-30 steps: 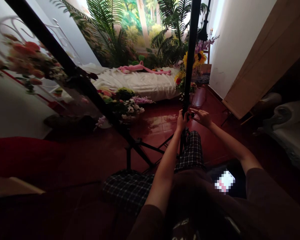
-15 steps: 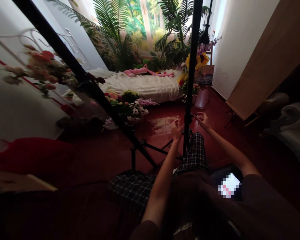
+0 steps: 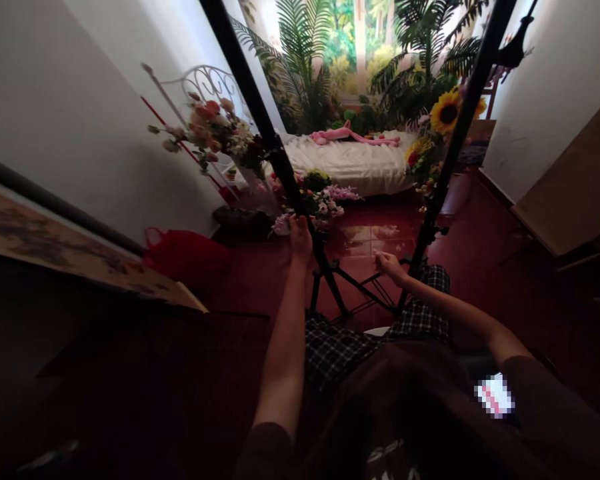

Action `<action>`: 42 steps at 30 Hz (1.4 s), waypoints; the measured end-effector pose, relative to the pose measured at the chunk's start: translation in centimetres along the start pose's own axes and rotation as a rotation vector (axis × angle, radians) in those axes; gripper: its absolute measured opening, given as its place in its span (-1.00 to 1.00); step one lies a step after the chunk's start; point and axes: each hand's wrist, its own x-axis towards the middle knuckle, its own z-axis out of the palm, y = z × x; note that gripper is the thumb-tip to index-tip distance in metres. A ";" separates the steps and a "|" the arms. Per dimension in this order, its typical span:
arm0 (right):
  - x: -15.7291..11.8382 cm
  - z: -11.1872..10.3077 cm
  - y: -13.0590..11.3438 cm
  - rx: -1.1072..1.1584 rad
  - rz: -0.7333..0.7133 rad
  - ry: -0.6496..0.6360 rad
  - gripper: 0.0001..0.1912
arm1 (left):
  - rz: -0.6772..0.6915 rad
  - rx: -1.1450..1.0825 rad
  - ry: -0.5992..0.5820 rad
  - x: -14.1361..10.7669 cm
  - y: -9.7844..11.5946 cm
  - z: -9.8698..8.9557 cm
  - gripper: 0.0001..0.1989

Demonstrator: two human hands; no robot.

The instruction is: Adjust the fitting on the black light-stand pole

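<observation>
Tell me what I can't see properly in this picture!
All in the head view:
- Left black pole and right black pole: tops cut off by the upper edge.
- Left hand: too dark and small to tell whether it grips the left black pole.
- Right hand: too small to tell if its fingers pinch anything.
- Bright screen: blurred into blocks.
- White thing: mostly hidden by the checked trousers.

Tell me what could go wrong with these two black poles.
The left hand is at the left pole; its fingers might get pinched if a section slides. The right pole has a knob that no hand holds; if loose, the pole might slip. A plaid-covered knee close by could knock it.
</observation>
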 end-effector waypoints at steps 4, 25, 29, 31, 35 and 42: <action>2.6 7.2 -3.4 0.319 0.376 -0.270 -0.51 | -0.071 -0.054 -0.027 -0.2 -1.1 0.8 -0.27; 6.5 12.7 -8.9 0.984 0.838 -0.352 -0.49 | -0.074 -0.179 0.055 -0.7 -1.1 1.4 -0.57; 7.4 12.6 -9.0 0.749 0.730 -0.360 -0.52 | -0.072 -0.188 0.064 -0.7 -1.2 1.5 -0.55; 7.8 12.9 -8.8 0.567 0.597 -0.345 -0.55 | -0.068 -0.186 0.073 -0.7 -1.3 1.5 -0.55; 7.8 13.2 -8.0 0.428 0.437 -0.316 -0.70 | -0.047 -0.179 0.067 -0.7 -1.5 1.6 -0.54; 7.8 11.7 -6.4 0.156 0.053 -0.227 -0.59 | -0.033 -0.165 0.074 -0.9 -1.4 1.4 -0.56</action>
